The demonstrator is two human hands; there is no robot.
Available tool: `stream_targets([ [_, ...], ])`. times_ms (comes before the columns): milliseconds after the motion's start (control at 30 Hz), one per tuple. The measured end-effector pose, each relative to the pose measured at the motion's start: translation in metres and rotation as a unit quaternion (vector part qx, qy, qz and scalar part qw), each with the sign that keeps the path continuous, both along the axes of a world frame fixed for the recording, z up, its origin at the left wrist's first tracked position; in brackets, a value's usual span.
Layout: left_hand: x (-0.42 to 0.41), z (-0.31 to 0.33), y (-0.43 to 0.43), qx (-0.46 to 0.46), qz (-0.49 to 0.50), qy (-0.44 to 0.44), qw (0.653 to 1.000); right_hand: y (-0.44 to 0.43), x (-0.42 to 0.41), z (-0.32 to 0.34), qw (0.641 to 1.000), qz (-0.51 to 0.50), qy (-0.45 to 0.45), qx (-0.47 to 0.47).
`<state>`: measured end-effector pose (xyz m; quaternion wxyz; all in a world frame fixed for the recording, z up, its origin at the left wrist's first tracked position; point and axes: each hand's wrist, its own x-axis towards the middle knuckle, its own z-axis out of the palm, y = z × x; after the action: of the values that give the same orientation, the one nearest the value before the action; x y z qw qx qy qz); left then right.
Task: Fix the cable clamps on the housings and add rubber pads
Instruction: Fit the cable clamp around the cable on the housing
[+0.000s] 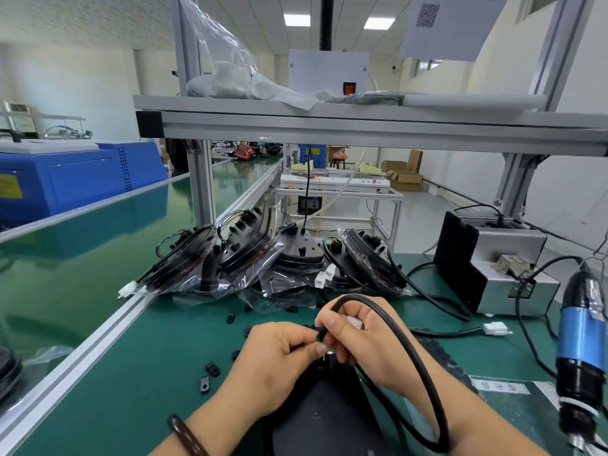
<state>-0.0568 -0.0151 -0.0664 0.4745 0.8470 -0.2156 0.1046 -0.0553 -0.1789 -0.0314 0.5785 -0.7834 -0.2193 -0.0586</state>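
The worktop (148, 373) is a green mat. The housing (316, 419), a black body, lies at the near edge, directly below both hands. The left hand (279, 353) has its fingers curled, with thumb and forefinger pinching the black cable (424, 366). The right hand (365, 337) has its fingers curled round the same cable just beside the left-hand pinch, and a white connector (353, 322) shows inside its grip. A small black part sits on the cable between the two pinches; whether it is a clamp cannot be told. From the hands the cable arcs over the right hand, runs down along the right forearm and loops back toward the housing. Loose clamps (212, 370) lie scattered on the mat left of the hands, apart from each other. The bagged housings (250, 258) are stacked leaning along the far edge. A grey feeder (493, 268) stands at the far right corner. A blue screwdriver (582, 340) hangs at the right edge. A dark bracelet (186, 436) is on the left wrist. A conveyor (82, 258) runs along the left edge.
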Motion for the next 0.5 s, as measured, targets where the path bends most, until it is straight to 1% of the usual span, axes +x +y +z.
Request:
stream_targets([
  [167,0.002,-0.004,-0.001,-0.001,0.011,0.013,1.000,0.000,-0.002,0.003,0.999,-0.012,-0.009,-0.042],
  [233,0.001,-0.003,-0.001,-0.019,0.014,0.021,1.000,0.000,-0.003,0.006,0.999,-0.015,-0.015,-0.049],
  [300,-0.001,-0.003,-0.002,-0.049,-0.007,0.046,0.998,-0.001,-0.003,0.009,0.998,-0.034,-0.027,-0.051],
  [333,-0.001,-0.002,-0.002,-0.058,-0.014,0.047,0.997,-0.002,-0.002,0.010,0.997,-0.038,-0.033,-0.053],
  [400,-0.003,0.002,-0.006,-0.072,-0.013,0.019,0.997,-0.008,-0.002,0.015,0.997,-0.023,-0.033,-0.069],
  [467,-0.005,0.004,-0.009,-0.081,0.013,0.006,0.997,-0.018,-0.002,0.023,0.998,0.016,0.018,-0.061],
  [500,-0.005,0.005,-0.010,-0.078,0.023,0.014,0.997,-0.025,-0.001,0.031,0.997,0.042,0.056,-0.035],
])
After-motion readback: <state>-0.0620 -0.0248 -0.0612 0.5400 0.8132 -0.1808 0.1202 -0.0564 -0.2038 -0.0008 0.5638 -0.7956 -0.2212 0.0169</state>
